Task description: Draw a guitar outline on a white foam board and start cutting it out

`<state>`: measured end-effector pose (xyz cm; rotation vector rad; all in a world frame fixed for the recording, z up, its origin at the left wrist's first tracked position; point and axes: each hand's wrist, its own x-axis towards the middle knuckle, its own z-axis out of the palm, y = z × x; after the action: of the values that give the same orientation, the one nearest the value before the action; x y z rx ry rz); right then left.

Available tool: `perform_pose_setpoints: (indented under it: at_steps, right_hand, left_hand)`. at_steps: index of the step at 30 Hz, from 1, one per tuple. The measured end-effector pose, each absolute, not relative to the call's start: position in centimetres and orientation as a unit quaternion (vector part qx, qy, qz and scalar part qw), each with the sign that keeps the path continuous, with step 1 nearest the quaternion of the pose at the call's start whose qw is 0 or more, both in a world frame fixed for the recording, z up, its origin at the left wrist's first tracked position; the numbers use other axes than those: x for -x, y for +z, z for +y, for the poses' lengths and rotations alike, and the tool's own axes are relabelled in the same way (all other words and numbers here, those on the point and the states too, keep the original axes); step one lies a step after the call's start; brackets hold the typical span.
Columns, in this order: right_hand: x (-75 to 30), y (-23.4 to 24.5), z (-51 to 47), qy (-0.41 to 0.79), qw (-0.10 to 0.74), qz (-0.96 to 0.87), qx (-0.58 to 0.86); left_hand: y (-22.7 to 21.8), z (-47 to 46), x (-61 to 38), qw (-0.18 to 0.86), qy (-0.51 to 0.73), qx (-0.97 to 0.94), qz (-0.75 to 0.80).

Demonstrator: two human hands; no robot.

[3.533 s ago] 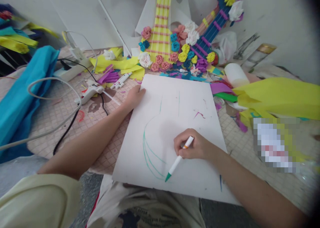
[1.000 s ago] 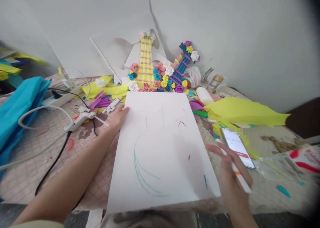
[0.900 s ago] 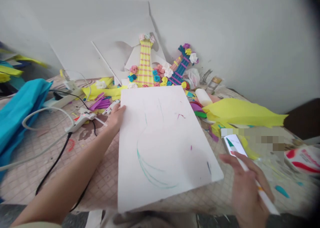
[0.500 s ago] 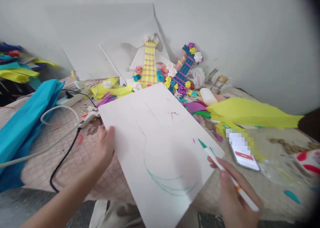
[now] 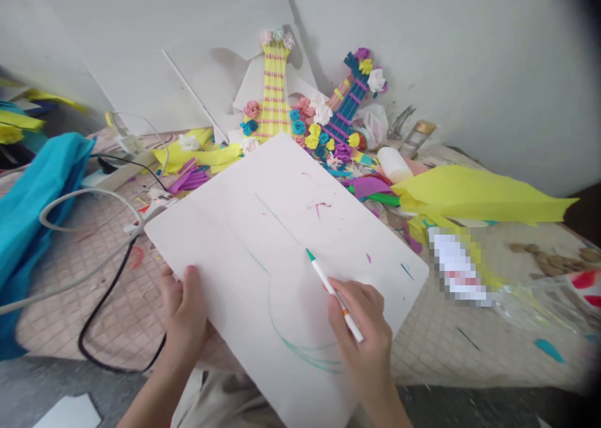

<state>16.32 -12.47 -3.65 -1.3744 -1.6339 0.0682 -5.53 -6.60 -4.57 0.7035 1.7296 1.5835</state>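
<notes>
A large white board (image 5: 225, 240) lies tilted across the table's near edge and over my lap. Thin green curved lines and a straight line are drawn on it, along with small purple and blue marks. My left hand (image 5: 185, 306) grips its left edge, thumb on top, the other fingers partly hidden beneath. In my right hand (image 5: 361, 325) is a white felt-tip pen (image 5: 323, 278) with a green tip, pinched between thumb and fingers. That tip is at the lower end of the straight line, at or just above the surface.
Behind the board stand a yellow paper-covered guitar shape (image 5: 275, 96) and a blue one (image 5: 345, 115), both with paper flowers. Blue crepe paper (image 5: 51, 209) and a white cable (image 5: 94, 193) lie left. Yellow crepe paper (image 5: 483, 193) and a pixelated phone (image 5: 460, 268) are right.
My right hand has brought the pen left from the board's right edge to its middle. The board has turned and shifted left, my left hand moving with it. The view has tilted down.
</notes>
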Motion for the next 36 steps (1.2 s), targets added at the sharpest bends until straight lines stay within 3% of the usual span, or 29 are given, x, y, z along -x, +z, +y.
perform_pose_setpoints:
  at_steps: [11,36]
  right_hand:
    - [-15.7,-3.4,-12.0,-0.055,0.444,-0.688,0.571]
    - [-15.2,-3.5,-12.1,-0.058,0.436,-0.679,0.587]
  left_hand:
    - [-5.8,-6.5,6.0,0.337,0.621,-0.284,0.648]
    - [-6.4,-6.5,6.3,0.324,0.618,-0.278,0.66]
